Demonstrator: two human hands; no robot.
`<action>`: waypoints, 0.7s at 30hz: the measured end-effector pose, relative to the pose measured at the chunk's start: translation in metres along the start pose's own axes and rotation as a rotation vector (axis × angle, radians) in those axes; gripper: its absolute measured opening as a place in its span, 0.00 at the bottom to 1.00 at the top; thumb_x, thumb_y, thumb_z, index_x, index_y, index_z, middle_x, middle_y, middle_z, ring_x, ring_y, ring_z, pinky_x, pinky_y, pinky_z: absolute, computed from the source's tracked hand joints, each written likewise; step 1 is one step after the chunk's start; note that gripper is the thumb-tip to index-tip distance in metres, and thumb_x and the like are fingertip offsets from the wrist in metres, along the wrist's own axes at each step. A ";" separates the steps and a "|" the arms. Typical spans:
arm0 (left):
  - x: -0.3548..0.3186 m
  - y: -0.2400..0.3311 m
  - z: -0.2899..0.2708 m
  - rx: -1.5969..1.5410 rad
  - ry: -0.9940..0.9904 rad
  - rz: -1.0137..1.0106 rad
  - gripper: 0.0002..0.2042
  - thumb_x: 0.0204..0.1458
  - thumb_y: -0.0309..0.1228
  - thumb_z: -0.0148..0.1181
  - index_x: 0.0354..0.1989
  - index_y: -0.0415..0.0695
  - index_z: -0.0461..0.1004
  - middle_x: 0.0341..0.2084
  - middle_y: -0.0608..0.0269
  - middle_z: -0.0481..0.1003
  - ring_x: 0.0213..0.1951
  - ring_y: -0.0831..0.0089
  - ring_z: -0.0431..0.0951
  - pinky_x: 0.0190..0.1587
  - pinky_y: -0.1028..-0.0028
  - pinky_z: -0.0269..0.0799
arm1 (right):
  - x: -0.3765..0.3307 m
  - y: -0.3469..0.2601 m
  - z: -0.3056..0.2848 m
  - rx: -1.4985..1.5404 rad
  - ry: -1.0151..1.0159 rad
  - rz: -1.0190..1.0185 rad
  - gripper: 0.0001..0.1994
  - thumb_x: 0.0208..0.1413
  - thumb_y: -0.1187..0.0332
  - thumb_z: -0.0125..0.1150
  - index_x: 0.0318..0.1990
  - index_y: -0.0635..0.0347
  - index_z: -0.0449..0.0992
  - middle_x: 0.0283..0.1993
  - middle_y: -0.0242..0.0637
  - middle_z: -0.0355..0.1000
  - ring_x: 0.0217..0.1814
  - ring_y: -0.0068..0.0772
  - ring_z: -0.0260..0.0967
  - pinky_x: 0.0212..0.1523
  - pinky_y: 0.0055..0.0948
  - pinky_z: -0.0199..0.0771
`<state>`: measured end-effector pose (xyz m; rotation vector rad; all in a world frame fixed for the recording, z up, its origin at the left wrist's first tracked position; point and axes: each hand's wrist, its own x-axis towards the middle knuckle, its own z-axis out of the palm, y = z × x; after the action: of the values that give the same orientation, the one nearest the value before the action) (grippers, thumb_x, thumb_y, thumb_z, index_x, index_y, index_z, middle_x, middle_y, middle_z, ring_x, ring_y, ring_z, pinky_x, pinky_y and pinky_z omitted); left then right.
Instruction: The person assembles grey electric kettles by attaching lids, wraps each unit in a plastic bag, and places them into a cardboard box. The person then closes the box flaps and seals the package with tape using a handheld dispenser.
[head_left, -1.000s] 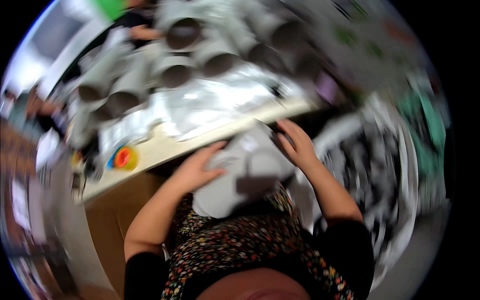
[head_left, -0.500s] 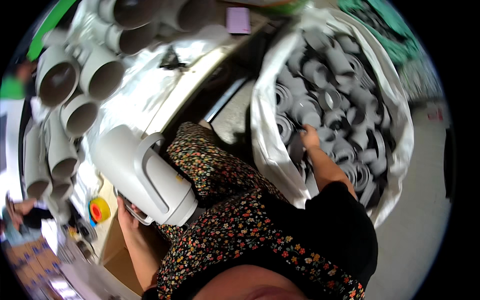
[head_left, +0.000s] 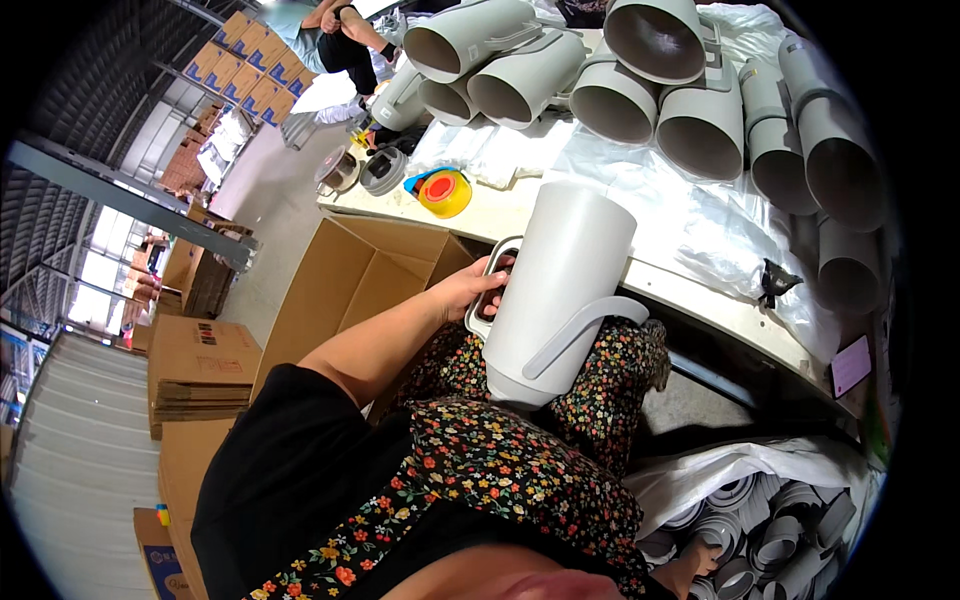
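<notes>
My left hand (head_left: 478, 290) is wrapped round the side handle of a light grey thermos jug shell (head_left: 565, 270). The jug tilts over my lap, its narrow base resting near my floral apron (head_left: 520, 450); a long curved carrying handle (head_left: 580, 330) lies along its side. Down at the lower right, my right hand (head_left: 695, 562) is inside a white sack (head_left: 720, 470) among grey plastic rings and collars (head_left: 775, 540). Its fingers are curled against these parts; what they grip, if anything, is hidden.
More grey jug shells (head_left: 700, 130) lie on the white table (head_left: 680, 285) with plastic film. A yellow tape roll (head_left: 445, 192) sits near its edge. An open cardboard box (head_left: 350, 270) stands at my left. A phone-sized pink object (head_left: 851, 366) lies far right. A person (head_left: 335, 45) is in the background.
My view has swung to the left, so the sack now sits at the lower right. The jug shell stays in my left hand, and my right hand is still in the sack.
</notes>
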<state>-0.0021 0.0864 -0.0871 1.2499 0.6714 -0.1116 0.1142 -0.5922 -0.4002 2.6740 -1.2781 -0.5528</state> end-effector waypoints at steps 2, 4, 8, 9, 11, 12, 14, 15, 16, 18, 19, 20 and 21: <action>-0.004 -0.004 0.004 -0.019 0.007 0.016 0.21 0.56 0.42 0.50 0.54 0.49 0.56 0.35 0.63 0.70 0.24 0.83 0.70 0.25 0.83 0.72 | -0.021 0.008 -0.033 0.000 -0.095 -0.052 0.41 0.39 0.43 0.62 0.64 0.34 0.51 0.62 0.48 0.52 0.61 0.53 0.53 0.56 0.47 0.60; -0.004 0.004 0.009 -0.078 -0.035 -0.009 0.20 0.56 0.42 0.50 0.53 0.49 0.57 0.36 0.62 0.70 0.23 0.82 0.71 0.23 0.82 0.72 | -0.017 0.024 -0.030 0.040 -0.115 -0.090 0.42 0.39 0.43 0.62 0.64 0.35 0.51 0.60 0.49 0.55 0.59 0.53 0.56 0.55 0.46 0.62; 0.001 0.004 0.016 -0.171 -0.006 0.001 0.17 0.57 0.43 0.48 0.50 0.50 0.60 0.34 0.61 0.71 0.20 0.82 0.69 0.19 0.82 0.70 | -0.006 0.068 -0.028 0.353 0.021 -0.181 0.42 0.39 0.42 0.62 0.64 0.41 0.53 0.57 0.52 0.61 0.55 0.53 0.61 0.53 0.44 0.63; 0.000 0.003 0.018 -0.204 0.008 -0.001 0.17 0.57 0.44 0.47 0.50 0.50 0.61 0.33 0.61 0.71 0.19 0.82 0.69 0.19 0.82 0.69 | -0.014 0.072 -0.037 0.476 0.054 -0.208 0.43 0.39 0.42 0.62 0.64 0.44 0.54 0.56 0.53 0.62 0.54 0.54 0.62 0.53 0.44 0.63; -0.001 -0.001 0.029 -0.460 -0.005 -0.091 0.15 0.56 0.46 0.46 0.45 0.50 0.65 0.30 0.62 0.72 0.20 0.79 0.70 0.19 0.82 0.70 | -0.079 0.063 -0.102 1.028 0.010 -0.494 0.41 0.41 0.52 0.65 0.62 0.59 0.54 0.63 0.50 0.53 0.62 0.49 0.54 0.60 0.39 0.55; 0.001 -0.002 0.034 -0.590 -0.008 -0.130 0.15 0.56 0.46 0.46 0.44 0.49 0.65 0.29 0.62 0.72 0.21 0.77 0.71 0.19 0.81 0.71 | -0.127 0.051 -0.136 1.123 -0.088 -0.654 0.38 0.44 0.59 0.61 0.63 0.59 0.53 0.64 0.47 0.52 0.63 0.46 0.52 0.60 0.37 0.54; -0.020 0.010 0.058 -0.791 0.024 -0.162 0.14 0.57 0.45 0.45 0.43 0.48 0.66 0.25 0.63 0.72 0.24 0.75 0.74 0.22 0.80 0.74 | -0.181 0.027 -0.168 1.152 -0.389 -1.034 0.39 0.43 0.61 0.61 0.64 0.60 0.51 0.66 0.44 0.49 0.66 0.42 0.47 0.63 0.35 0.48; -0.019 0.019 0.075 -0.816 -0.025 -0.138 0.14 0.57 0.44 0.45 0.44 0.48 0.65 0.27 0.61 0.72 0.24 0.75 0.73 0.21 0.80 0.74 | -0.204 0.015 -0.176 1.098 -0.547 -1.210 0.44 0.39 0.57 0.65 0.64 0.61 0.50 0.66 0.44 0.47 0.67 0.42 0.45 0.64 0.36 0.44; -0.020 0.031 0.092 -0.702 -0.025 -0.068 0.15 0.58 0.44 0.45 0.46 0.48 0.64 0.31 0.60 0.71 0.24 0.75 0.73 0.22 0.79 0.74 | -0.272 0.000 -0.221 1.472 -0.978 -1.212 0.45 0.38 0.58 0.64 0.65 0.63 0.48 0.66 0.46 0.46 0.67 0.42 0.44 0.65 0.36 0.42; -0.026 0.053 0.116 -0.377 -0.026 0.110 0.19 0.59 0.43 0.44 0.54 0.47 0.56 0.41 0.56 0.68 0.26 0.74 0.73 0.24 0.77 0.74 | -0.314 -0.046 -0.206 1.340 -1.019 -1.403 0.44 0.39 0.60 0.60 0.65 0.65 0.47 0.65 0.48 0.47 0.67 0.41 0.45 0.64 0.35 0.45; -0.030 0.065 0.118 -0.231 -0.060 0.202 0.20 0.59 0.41 0.44 0.56 0.47 0.53 0.43 0.55 0.67 0.25 0.73 0.73 0.26 0.76 0.74 | -0.332 -0.057 -0.200 1.253 -1.044 -1.375 0.42 0.42 0.62 0.59 0.65 0.64 0.47 0.65 0.47 0.48 0.67 0.40 0.45 0.64 0.35 0.46; -0.037 0.079 0.115 -0.119 -0.127 0.287 0.20 0.59 0.40 0.44 0.56 0.46 0.53 0.43 0.55 0.67 0.25 0.73 0.73 0.25 0.75 0.75 | -0.337 -0.066 -0.200 1.226 -1.097 -1.433 0.40 0.43 0.63 0.58 0.65 0.64 0.47 0.65 0.46 0.49 0.66 0.40 0.46 0.63 0.35 0.47; -0.042 0.090 0.110 -0.003 -0.194 0.371 0.20 0.59 0.39 0.45 0.56 0.45 0.53 0.44 0.54 0.66 0.24 0.73 0.73 0.25 0.75 0.75 | -0.341 -0.074 -0.202 1.200 -1.148 -1.489 0.38 0.45 0.65 0.57 0.65 0.64 0.47 0.64 0.46 0.50 0.66 0.40 0.48 0.62 0.34 0.49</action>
<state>0.0477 0.0062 0.0271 1.3212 0.2653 0.0745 0.0479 -0.2911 -0.1413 3.9097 1.5057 -2.1449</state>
